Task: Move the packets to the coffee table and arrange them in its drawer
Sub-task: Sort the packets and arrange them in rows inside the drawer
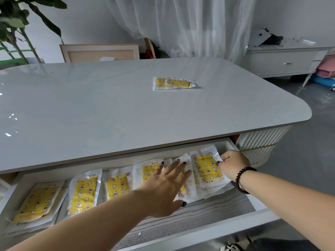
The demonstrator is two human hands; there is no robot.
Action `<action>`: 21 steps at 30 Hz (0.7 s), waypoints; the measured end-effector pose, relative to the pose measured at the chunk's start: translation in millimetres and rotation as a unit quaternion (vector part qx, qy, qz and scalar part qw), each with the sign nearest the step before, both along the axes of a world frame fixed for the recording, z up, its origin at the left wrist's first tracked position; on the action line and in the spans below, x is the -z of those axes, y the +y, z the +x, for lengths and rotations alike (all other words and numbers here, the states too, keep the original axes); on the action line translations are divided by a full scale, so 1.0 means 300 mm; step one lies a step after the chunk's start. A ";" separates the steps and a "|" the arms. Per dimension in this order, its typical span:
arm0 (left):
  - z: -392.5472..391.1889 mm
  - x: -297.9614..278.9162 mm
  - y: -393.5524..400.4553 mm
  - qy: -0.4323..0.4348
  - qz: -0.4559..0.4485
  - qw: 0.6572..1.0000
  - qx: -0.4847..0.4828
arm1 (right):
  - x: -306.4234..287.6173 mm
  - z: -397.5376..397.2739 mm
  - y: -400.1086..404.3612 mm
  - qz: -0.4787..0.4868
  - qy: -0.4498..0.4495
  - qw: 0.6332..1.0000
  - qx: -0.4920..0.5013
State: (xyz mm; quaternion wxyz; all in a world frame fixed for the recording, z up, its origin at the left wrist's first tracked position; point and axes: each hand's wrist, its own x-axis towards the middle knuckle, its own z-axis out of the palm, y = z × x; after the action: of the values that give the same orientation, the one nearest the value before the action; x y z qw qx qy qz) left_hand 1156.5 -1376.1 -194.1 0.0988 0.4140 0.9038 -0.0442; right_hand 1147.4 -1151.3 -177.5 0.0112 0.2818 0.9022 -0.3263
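Packets (116, 185), yellow with star and moon print in clear wrappers, lined up side by side in the open drawer (208, 230) of the coffee table (126, 109), from 8 o'clock across to 3 o'clock of the view. Left hand (165, 187) spread flat, fingers straight and fanned, pressing down on the overlapping packets near the middle of the row, gripping nothing. Right hand (233, 164) at 3 o'clock, fingers curled, pinching the right edge of the rightmost packet (208, 168), which lies tilted atop a loose heap of other wrappers; exactly which fingers make the pinch hard to tell, knuckles in the way. Dark bead bracelet (242, 180) round the right wrist, dark polish on the nails.

Further out, at 12 o'clock on the glossy grey tabletop, two more packets (174, 83), one overlapping the other, well apart from the drawer. Striped wood-grain drawer floor bare toward 5 o'clock. Beyond the table at 11 o'clock, a framed board (99, 53) leaning against the wall, with a leafy plant (16, 20) at 10 o'clock. Sheer white curtain (190, 24) hanging at 1 o'clock, and a pale sideboard (282, 60) at 2 o'clock carrying some dark, blurred clutter. Possibly a shoe at 5 o'clock on the floor, too cropped to be sure.
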 end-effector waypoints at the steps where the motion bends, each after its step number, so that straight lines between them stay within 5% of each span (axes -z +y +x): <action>1: -0.001 0.003 0.025 -0.002 0.002 1.000 0.004 | 0.001 -0.003 0.000 0.010 0.000 1.000 -0.008; 7: -0.021 0.033 0.124 0.002 -0.007 1.000 -0.010 | -0.015 -0.008 0.032 0.126 -0.059 0.983 -0.116; 13: -0.016 0.039 0.092 0.006 -0.015 1.000 -0.015 | -0.086 0.055 0.044 0.177 -0.054 0.902 -0.390; 16: -0.026 0.043 0.104 0.008 -0.016 1.000 -0.025 | -0.048 0.059 0.016 0.175 -0.114 0.885 -0.416; 21: -0.034 0.047 0.142 0.020 -0.012 0.999 -0.033 | 0.026 0.025 0.021 0.118 -0.132 0.917 -0.358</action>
State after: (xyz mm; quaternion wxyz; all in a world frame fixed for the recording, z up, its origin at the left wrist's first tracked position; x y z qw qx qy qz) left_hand 1146.2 -1333.5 -208.1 0.0876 0.3817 0.9182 -0.0601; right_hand 1154.9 -1145.0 -185.4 0.2125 -0.0199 0.9651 -0.1519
